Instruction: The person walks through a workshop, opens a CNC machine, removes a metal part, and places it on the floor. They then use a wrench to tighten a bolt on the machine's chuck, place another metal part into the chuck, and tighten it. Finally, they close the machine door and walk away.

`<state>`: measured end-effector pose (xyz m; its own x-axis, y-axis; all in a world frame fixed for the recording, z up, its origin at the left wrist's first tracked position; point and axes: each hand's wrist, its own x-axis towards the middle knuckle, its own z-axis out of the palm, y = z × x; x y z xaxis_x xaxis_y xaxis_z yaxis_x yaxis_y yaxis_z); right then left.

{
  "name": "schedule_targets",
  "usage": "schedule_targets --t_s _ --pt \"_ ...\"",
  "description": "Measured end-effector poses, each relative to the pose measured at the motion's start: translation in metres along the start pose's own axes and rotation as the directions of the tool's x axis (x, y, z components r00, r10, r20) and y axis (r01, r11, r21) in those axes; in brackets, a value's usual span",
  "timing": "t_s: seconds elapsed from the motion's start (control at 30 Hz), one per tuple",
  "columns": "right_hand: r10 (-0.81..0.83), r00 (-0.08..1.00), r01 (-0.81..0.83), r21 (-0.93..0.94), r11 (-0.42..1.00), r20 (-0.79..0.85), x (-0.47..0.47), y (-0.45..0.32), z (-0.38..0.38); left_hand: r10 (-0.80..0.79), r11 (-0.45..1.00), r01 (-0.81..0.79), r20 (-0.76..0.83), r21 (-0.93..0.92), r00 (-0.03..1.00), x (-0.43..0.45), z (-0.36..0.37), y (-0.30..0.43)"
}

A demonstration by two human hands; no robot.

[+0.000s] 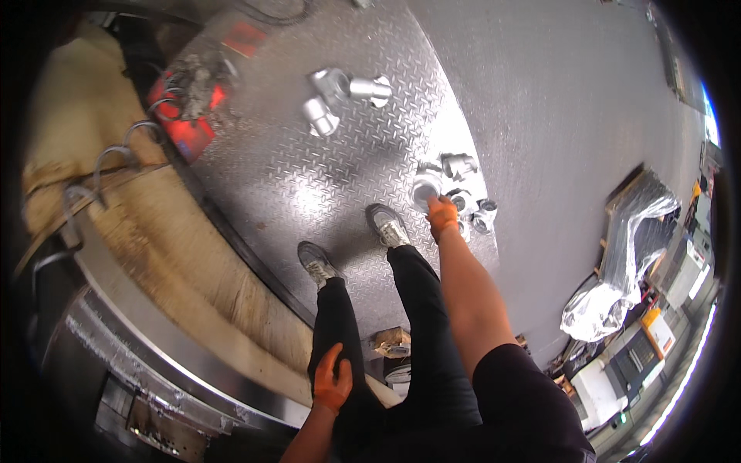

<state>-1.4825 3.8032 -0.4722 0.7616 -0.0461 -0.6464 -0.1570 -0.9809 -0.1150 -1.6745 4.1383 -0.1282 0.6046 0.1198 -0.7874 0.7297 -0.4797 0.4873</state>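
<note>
My right hand (443, 215), in an orange glove, grips the rim of a silvery metal pipe fitting (426, 186). Around it on the diamond-plate floor lie several more fittings, among them a metal fitting (459, 165) behind and a smaller tee-shaped fitting (484, 216) to the right. Farther off, a separate group holds a cylindrical metal fitting (370, 88) and another metal fitting (320, 116). My left hand (333, 382), also in an orange glove, rests by my left thigh with its fingers apart and nothing in it.
Along the left runs a worn wooden beam (231, 301) with curved metal hooks (113, 151). Red objects (194, 139) lie beyond it. Smooth grey floor (538, 116) borders the diamond plate on the right, where a plastic-wrapped pallet load (622, 254) stands. A cardboard box (392, 341) is behind my feet.
</note>
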Motion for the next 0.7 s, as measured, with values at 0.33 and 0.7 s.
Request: schedule_targets --t_s 0.33,0.7 --pt "0.002 0.998 -0.005 0.054 0.999 0.07 0.045 0.051 0.116 0.209 0.977 -0.206 -0.058 0.045 0.976 0.087 0.031 -0.016" --pt "0.556 0.831 -0.484 0.466 0.741 -0.019 0.075 -0.055 -0.038 0.336 0.938 -0.325 -0.089 0.116 0.938 0.076 0.052 -0.055"
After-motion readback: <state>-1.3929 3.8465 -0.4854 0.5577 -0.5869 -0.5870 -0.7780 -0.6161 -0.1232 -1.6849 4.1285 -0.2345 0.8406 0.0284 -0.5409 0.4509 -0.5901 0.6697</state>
